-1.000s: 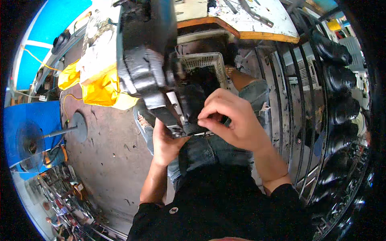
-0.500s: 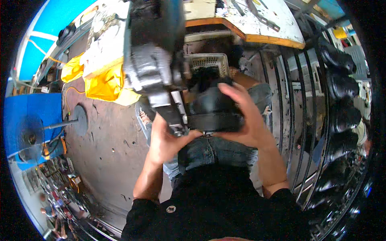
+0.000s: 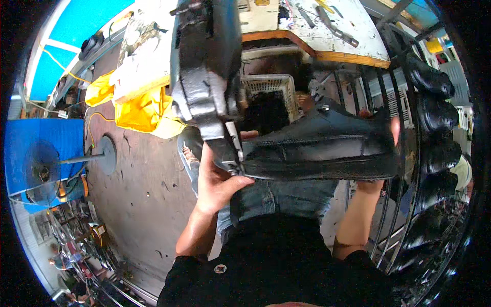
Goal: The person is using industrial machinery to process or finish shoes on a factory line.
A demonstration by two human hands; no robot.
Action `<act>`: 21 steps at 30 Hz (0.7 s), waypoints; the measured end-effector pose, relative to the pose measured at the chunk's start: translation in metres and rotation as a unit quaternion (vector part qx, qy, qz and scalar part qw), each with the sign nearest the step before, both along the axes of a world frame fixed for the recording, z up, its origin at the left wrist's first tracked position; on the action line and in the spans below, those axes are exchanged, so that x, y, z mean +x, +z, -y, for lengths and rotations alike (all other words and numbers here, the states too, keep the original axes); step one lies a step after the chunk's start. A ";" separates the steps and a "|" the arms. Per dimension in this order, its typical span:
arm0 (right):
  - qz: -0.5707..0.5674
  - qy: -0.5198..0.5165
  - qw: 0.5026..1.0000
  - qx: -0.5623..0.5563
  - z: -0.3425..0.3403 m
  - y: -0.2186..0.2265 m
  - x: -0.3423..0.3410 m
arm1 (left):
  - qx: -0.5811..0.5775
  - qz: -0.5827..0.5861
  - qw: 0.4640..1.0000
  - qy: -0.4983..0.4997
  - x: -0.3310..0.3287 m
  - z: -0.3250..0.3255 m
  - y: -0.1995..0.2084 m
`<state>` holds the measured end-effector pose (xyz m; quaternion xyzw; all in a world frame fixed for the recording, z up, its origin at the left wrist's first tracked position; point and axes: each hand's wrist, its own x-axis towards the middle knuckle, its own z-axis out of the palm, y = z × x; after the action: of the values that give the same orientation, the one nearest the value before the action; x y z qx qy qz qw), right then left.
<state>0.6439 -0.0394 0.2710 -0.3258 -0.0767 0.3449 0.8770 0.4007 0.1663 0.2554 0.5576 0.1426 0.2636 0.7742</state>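
A black leather shoe [image 3: 317, 143] lies lengthwise across the space above my lap, its sole edge toward me. Its left end is at the working tip of a dark metal machine head [image 3: 207, 87] that comes down from the top. My left hand [image 3: 212, 184] grips that end, thumb on the near side, fingers partly hidden behind the machine tip and the shoe. My right hand [image 3: 395, 132] holds the shoe's right end. Only some fingertips and the wrist show there; the shoe hides the rest.
A pale plastic basket [image 3: 291, 94] with black scraps stands beyond my knees. A white worktable [image 3: 353, 20] carries tools, and yellow cloth [image 3: 146, 117] hangs at the left. Black shoes [image 3: 434, 115] line a metal rack on the right. A standing fan [image 3: 43, 169] is far left.
The shoe has swung from nearly end-on to lengthwise, extending right. My right hand has moved outward to its right end. My left hand stays by the machine tip.
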 end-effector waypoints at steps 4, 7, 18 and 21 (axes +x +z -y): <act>-0.087 -0.094 0.989 -0.070 0.002 0.015 0.015 | 0.012 -0.013 1.000 0.006 0.013 0.004 0.005; -0.070 -0.074 0.992 -0.071 0.015 0.000 0.026 | 0.023 -0.010 1.000 0.016 0.015 0.001 0.000; -0.133 -0.061 0.988 -0.050 -0.022 0.030 0.004 | -0.016 -0.098 0.992 0.083 -0.007 -0.006 -0.019; -0.091 0.048 0.995 -0.014 -0.016 0.020 0.009 | 0.022 -0.144 0.985 0.093 -0.006 -0.008 -0.010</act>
<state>0.6533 -0.0231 0.2909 -0.3015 -0.0073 0.4157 0.8581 0.3942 0.1745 0.2450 0.5914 0.2979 0.2539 0.7050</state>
